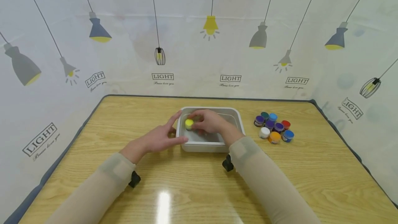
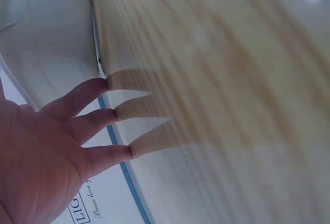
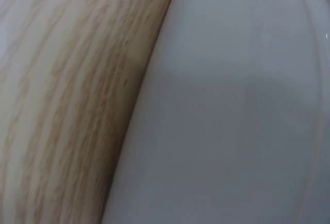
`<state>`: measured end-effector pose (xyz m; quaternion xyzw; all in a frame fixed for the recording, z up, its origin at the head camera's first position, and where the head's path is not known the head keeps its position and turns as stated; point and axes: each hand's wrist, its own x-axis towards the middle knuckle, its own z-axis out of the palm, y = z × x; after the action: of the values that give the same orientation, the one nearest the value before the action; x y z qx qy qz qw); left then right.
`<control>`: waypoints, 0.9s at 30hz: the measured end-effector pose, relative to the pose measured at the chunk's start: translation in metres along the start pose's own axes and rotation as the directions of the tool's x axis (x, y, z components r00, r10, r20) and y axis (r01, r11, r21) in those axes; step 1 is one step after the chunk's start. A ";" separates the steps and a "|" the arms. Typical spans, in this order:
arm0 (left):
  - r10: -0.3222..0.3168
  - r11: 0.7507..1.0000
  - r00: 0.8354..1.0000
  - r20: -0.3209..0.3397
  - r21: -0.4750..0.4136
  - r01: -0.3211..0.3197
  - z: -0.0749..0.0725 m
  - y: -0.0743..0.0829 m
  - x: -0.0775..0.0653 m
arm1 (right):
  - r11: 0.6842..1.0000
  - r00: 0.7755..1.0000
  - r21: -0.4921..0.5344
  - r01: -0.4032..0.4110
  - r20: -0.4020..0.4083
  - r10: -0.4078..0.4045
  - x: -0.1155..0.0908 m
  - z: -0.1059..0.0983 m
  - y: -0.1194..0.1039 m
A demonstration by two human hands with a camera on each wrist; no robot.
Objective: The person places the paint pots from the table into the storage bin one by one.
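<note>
A light grey rectangular tray (image 1: 205, 147) stands on the table. Inside its left end is a small paint jar with a yellow lid (image 1: 189, 123), which my right hand (image 1: 210, 121) pinches between thumb and fingers. My left hand (image 1: 157, 139) lies along the tray's left side, its thumb on the near left corner and its index finger along the left rim. In the left wrist view that hand (image 2: 44, 154) has its fingers extended, tips on the table beside the tray wall (image 2: 46, 33). Only the tray's outer wall (image 3: 221, 110) and wood fill the right wrist view; the right hand is hidden there.
To the right of the tray several small paint jars stand close together, among them a white jar (image 1: 264, 133), an orange jar (image 1: 275, 137), a blue jar (image 1: 287, 136) and a red jar (image 1: 286, 124). A printed cloth (image 1: 192, 61) hangs behind the wooden table (image 1: 124, 113).
</note>
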<state>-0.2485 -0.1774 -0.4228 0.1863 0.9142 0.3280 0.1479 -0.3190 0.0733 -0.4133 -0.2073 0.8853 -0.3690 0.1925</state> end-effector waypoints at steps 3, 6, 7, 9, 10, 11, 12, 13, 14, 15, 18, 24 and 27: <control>-0.003 1.000 1.000 0.001 -0.004 0.003 0.000 0.000 0.000 | 1.000 1.000 -0.013 -0.002 -0.009 0.002 0.000 0.000 -0.001; -0.009 1.000 1.000 0.005 -0.009 0.009 -0.001 0.000 0.000 | 1.000 1.000 -0.023 -0.009 -0.014 0.008 -0.001 0.000 -0.001; -0.010 1.000 1.000 0.006 -0.010 0.010 -0.001 0.001 0.000 | 1.000 1.000 -0.027 -0.011 -0.015 0.011 -0.001 0.000 -0.002; -0.013 1.000 1.000 0.008 -0.010 0.013 -0.001 0.000 0.000 | 0.999 1.000 -0.033 -0.015 -0.018 0.014 -0.001 0.000 -0.002; -0.013 1.000 1.000 0.009 -0.011 0.013 -0.001 0.000 0.000 | 0.999 1.000 -0.036 -0.016 -0.018 0.015 -0.001 0.000 -0.003; -0.013 1.000 1.000 0.010 -0.011 0.013 -0.001 0.000 0.000 | 0.999 1.000 -0.039 -0.016 -0.019 0.015 -0.002 0.000 -0.003; -0.013 1.000 1.000 0.010 -0.011 0.013 -0.001 0.000 0.000 | 0.999 1.000 -0.042 -0.014 -0.019 0.013 -0.002 0.000 -0.003; -0.012 1.000 1.000 0.010 -0.011 0.012 -0.001 -0.001 0.001 | 0.999 1.000 -0.043 -0.011 -0.019 0.010 -0.002 0.000 -0.003; -0.011 1.000 1.000 0.010 -0.012 0.011 -0.001 -0.001 0.001 | 0.999 1.000 -0.043 -0.008 -0.019 0.007 -0.002 -0.001 -0.004; -0.010 1.000 1.000 0.010 -0.013 0.010 -0.001 -0.001 0.001 | 0.999 1.000 -0.042 -0.004 -0.018 0.004 -0.002 -0.001 -0.004; -0.006 1.000 1.000 0.011 -0.013 0.006 0.000 -0.002 0.001 | 0.999 1.000 -0.046 0.001 -0.018 -0.002 -0.003 -0.005 -0.003; -0.014 1.000 1.000 0.008 -0.014 0.014 0.001 -0.003 0.002 | 1.000 1.000 -0.021 -0.008 -0.010 0.007 -0.009 -0.017 -0.002; -0.010 1.000 1.000 0.005 -0.007 0.010 0.001 -0.005 0.002 | 1.000 1.000 -0.016 -0.001 -0.021 0.001 -0.015 -0.026 -0.001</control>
<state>-0.2514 -0.1792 -0.4268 0.1820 0.9136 0.3301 0.1523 -0.3190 0.0953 -0.3933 -0.2046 0.8904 -0.3639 0.1815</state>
